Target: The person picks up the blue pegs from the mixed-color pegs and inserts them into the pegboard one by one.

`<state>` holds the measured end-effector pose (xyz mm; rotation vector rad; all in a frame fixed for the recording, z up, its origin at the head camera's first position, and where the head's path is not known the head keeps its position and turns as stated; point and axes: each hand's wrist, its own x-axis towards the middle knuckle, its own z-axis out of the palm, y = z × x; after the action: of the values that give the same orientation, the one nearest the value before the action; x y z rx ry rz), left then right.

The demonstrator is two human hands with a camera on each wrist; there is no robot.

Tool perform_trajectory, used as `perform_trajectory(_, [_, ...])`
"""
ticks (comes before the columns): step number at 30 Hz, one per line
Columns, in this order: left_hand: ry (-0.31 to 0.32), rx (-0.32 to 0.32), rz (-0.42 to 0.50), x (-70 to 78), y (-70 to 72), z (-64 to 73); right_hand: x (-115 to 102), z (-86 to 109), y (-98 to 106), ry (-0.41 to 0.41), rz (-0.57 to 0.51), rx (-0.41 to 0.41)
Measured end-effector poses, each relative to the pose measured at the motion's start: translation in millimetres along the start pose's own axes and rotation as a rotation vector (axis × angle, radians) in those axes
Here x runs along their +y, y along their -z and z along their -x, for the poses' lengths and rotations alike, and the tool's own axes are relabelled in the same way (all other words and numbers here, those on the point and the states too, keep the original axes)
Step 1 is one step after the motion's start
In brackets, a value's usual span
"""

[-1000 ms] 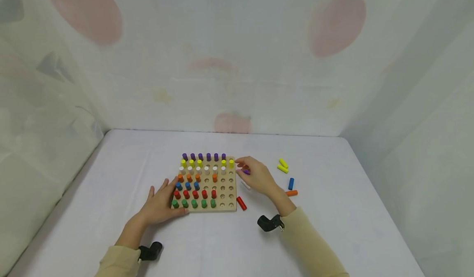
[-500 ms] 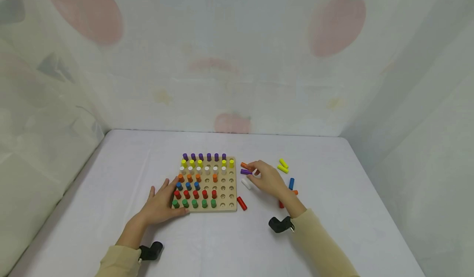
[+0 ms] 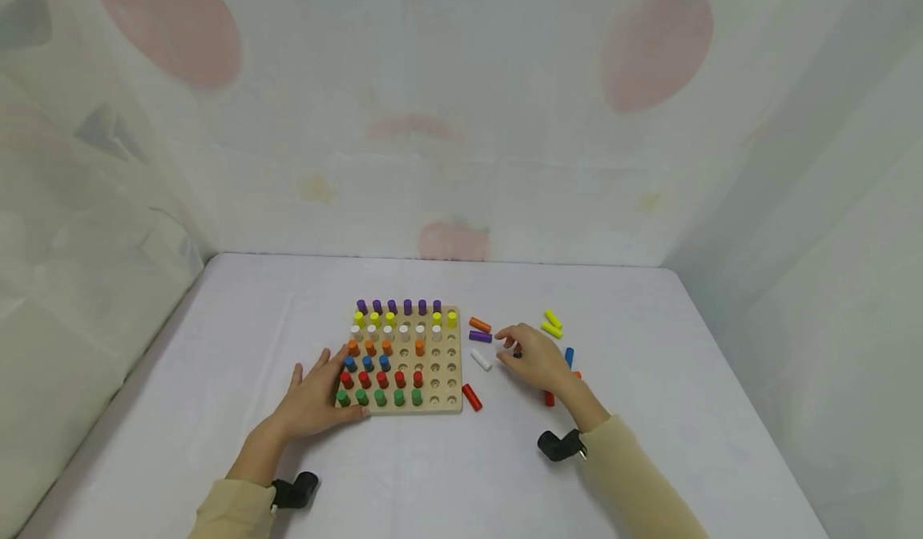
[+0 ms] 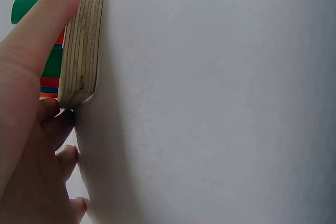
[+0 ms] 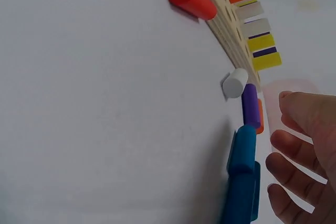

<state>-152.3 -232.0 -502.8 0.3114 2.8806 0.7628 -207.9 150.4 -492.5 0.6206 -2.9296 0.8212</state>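
A wooden pegboard stands on the table with coloured pegs upright in rows. My left hand rests at its front left corner, thumb along the front edge and index finger against the left side. The left wrist view shows the thumb touching the board's layered edge. To the right of the board, my right hand hovers with loosely bent fingers and holds nothing. Several blue pegs lie beside and below its fingers. Nearby lie a purple peg, an orange peg and a white peg.
A red peg lies by the board's right front corner. Two yellow pegs lie beyond the right hand. Another red peg and a blue peg show beside the right wrist. Cloth walls stand behind and beside the table.
My right hand has moved right and toward me, away from the board's edge, uncovering the orange, purple and white pegs. The left hand has stayed in place.
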Motion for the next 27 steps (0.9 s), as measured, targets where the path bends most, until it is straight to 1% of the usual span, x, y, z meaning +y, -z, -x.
perform_trajectory(13, [0.004,0.002,0.006,3.6,1.1,2.3,6.1,7.5,-2.3,-0.016,0.035,-0.016])
perform_trajectory(20, [0.002,0.005,0.008,3.7,1.4,2.3,5.6,8.7,-2.2,0.017,0.069,-0.007])
perform_trajectory(27, [0.002,0.004,0.005,2.6,0.5,1.5,5.4,7.6,-4.0,0.028,0.167,-0.001])
